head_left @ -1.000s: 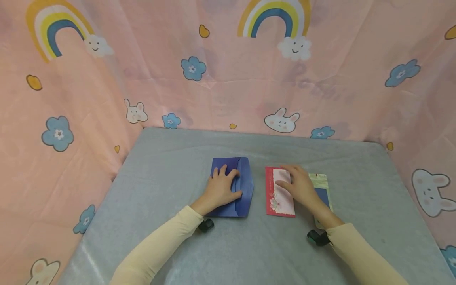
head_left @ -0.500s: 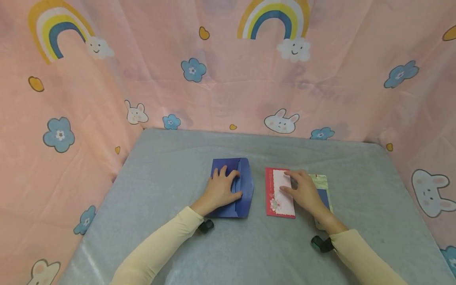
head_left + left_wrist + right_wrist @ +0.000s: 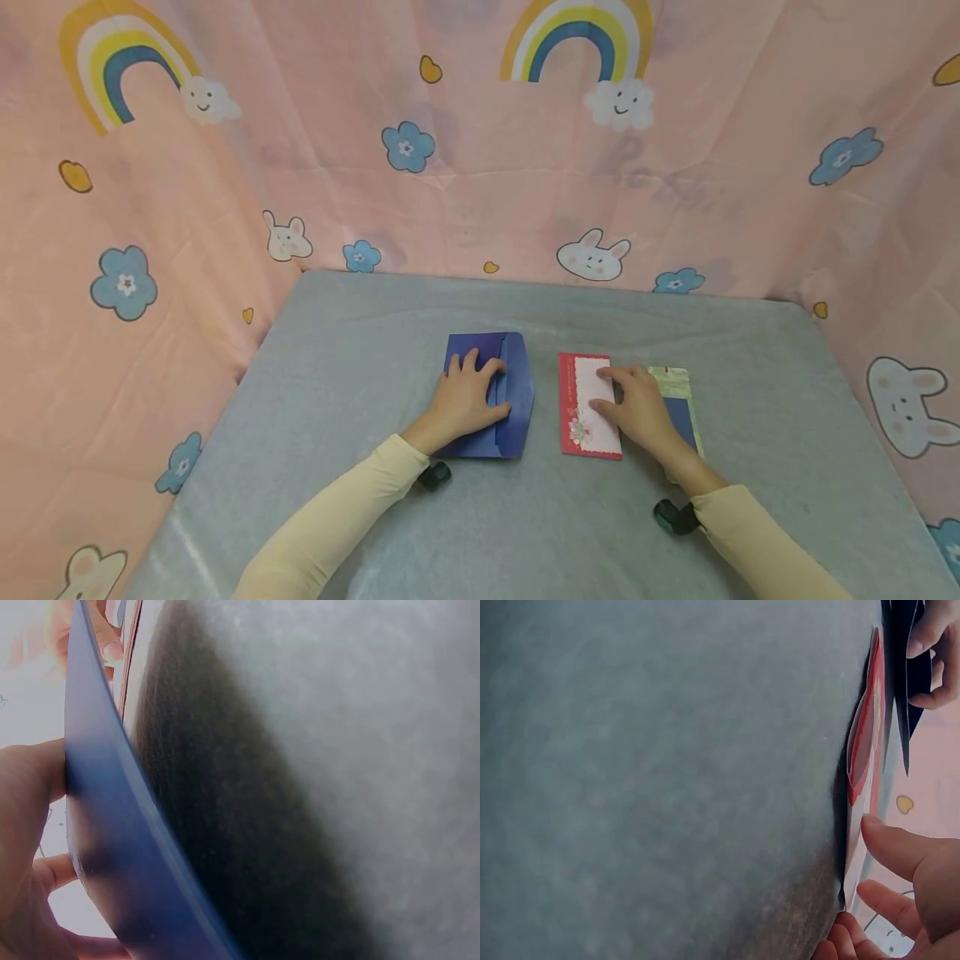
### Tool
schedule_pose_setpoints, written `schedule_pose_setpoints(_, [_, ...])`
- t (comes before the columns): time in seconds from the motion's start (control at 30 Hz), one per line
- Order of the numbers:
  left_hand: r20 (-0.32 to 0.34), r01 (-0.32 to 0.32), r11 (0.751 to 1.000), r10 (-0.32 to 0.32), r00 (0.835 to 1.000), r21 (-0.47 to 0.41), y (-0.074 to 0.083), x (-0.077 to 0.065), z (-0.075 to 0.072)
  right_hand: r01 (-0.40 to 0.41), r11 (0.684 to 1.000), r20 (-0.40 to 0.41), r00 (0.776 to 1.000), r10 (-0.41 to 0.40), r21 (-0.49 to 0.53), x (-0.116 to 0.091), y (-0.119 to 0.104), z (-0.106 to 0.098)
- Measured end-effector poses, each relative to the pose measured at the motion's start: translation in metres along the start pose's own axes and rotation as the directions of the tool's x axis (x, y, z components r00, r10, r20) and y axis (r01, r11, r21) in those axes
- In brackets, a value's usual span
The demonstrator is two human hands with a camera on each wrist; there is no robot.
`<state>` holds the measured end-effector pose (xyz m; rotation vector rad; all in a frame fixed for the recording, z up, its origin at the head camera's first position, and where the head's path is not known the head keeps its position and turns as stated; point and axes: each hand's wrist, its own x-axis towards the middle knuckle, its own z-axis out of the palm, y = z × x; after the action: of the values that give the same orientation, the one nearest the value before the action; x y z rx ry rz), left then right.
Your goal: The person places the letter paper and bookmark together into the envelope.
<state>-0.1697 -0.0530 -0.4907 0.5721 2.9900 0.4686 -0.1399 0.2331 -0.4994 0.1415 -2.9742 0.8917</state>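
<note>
On the grey desk (image 3: 390,533) sits a blue envelope (image 3: 497,390), flap (image 3: 519,400) folded out, its inside hidden, the left hand (image 3: 465,400) resting on it with fingers spread wide. To its right, the right hand (image 3: 639,408) touches a red card (image 3: 582,398) with a pale floral panel (image 3: 596,432), fingers apart; a partly covered green card (image 3: 678,400) lies just beyond.

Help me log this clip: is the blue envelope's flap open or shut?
Open. In the head view, the flap spreads out on the right side of the blue envelope, not folded over it.
</note>
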Motion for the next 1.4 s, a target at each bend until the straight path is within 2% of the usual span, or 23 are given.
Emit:
schedule_pose_setpoints(0.47, [-0.006,-0.003,1.000,0.004,1.000,0.012,-0.0001,0.0000,0.0010,-0.015,1.000,0.017,1.000,0.016,-0.026,0.0011,-0.0031,-0.0001])
schedule_pose_setpoints(1.4, [0.005,0.003,1.000,-0.003,1.000,0.009,-0.0001,0.0007,0.0009,-0.039,0.994,0.003,0.999,0.038,0.100,0.0020,0.0020,-0.0027])
